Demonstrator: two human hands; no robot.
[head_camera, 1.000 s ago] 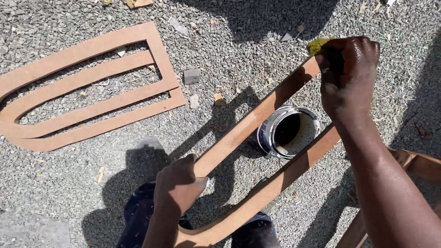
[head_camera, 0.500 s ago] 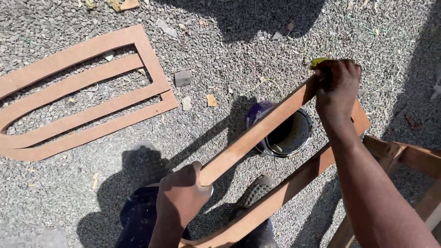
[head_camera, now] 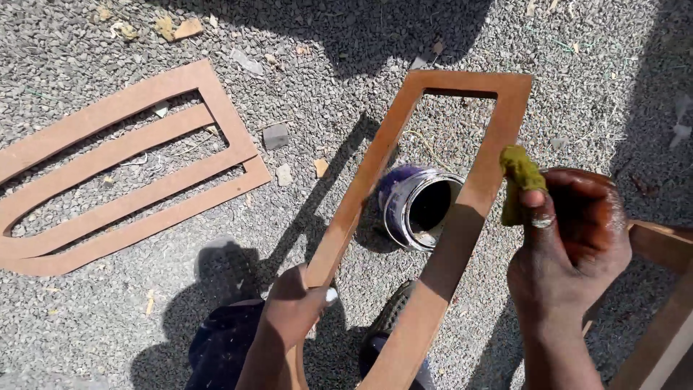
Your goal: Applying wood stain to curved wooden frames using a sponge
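My left hand (head_camera: 292,310) grips the left rail of a brown wooden frame (head_camera: 462,83) that I hold tilted above the gravel. My right hand (head_camera: 570,245) pinches a yellow-green sponge (head_camera: 518,177) and presses it against the frame's right rail. An open purple tin (head_camera: 415,206) stands on the gravel below, seen through the frame's opening. The frame's lower end is hidden behind my arms and legs.
A second wooden frame (head_camera: 123,173) with a middle slat lies flat on the gravel at left. Small wood scraps (head_camera: 276,136) lie scattered between the frames. More wooden pieces (head_camera: 664,303) stick in at the right edge. My shoes (head_camera: 393,318) stand below the tin.
The frame has swung more upright, so its top crosspiece now shows. My right hand with the sponge has slid down from the frame's top corner to the right rail.
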